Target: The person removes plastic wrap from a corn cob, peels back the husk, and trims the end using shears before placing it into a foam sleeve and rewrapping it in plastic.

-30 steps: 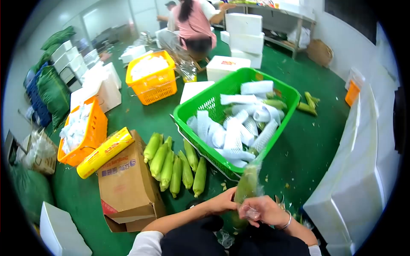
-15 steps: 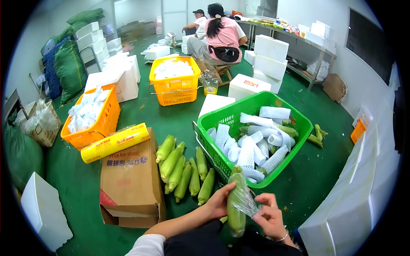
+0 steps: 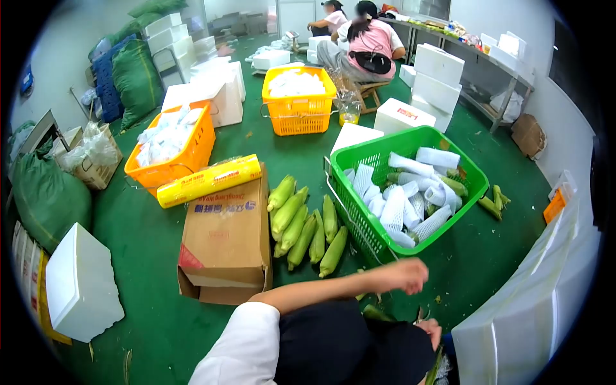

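Observation:
My left hand (image 3: pixel 401 276) is raised over the floor just below the green basket (image 3: pixel 375 247), its fingers curled together and nothing visible in them. Low at the right, my right hand (image 3: pixel 431 330) is partly hidden beside my dark clothing, fingers bent round something small and dark that is unclear. Close to it, a green corn piece (image 3: pixel 378 313) shows beside my lap. The basket holds corn in white foam nets (image 3: pixel 393 208). Several unwrapped green corn ears (image 3: pixel 298 231) lie on the floor between the basket and a cardboard box (image 3: pixel 224 240).
A yellow film roll (image 3: pixel 208 181) rests on the box. Orange baskets (image 3: pixel 298 115) with white contents stand behind. Two people (image 3: pixel 372 51) sit at the back near stacked foam boxes (image 3: pixel 436 80). White sheeting (image 3: pixel 532 289) lines the right side; a foam box (image 3: pixel 83 282) is at left.
The film-wrapped corn is no longer between my hands. My left hand has moved right and up, my right hand down and right. The view has shifted, so the scene sits further right.

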### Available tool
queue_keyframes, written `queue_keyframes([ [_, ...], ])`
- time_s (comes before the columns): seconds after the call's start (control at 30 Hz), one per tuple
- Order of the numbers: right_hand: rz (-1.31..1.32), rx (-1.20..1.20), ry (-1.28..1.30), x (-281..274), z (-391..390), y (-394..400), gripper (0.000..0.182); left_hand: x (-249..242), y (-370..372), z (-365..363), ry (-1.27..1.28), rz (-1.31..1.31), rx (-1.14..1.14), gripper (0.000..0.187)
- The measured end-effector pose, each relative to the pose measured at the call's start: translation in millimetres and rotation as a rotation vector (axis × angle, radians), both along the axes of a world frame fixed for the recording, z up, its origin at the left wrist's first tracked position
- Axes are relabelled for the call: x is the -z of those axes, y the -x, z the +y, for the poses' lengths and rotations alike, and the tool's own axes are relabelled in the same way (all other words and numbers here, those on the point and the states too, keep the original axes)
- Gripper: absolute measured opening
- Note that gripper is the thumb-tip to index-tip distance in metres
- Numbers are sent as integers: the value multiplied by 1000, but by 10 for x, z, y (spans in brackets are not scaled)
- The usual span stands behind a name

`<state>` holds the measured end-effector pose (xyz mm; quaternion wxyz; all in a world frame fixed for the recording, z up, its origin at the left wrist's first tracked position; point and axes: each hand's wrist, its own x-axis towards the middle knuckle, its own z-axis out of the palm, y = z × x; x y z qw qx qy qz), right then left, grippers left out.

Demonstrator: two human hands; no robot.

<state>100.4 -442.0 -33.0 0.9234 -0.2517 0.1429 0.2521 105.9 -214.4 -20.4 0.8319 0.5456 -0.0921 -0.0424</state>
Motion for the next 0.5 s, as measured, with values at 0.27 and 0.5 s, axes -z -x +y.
queue_keyframes([
  [0.27,-197,-536,-126,342,-260,-321,14,1853,240,-359,-467,-103,690,43],
  [0.5,-231,-487,141,-47,-501,-315,29,1512,392,-440,-218,-92,720,36],
])
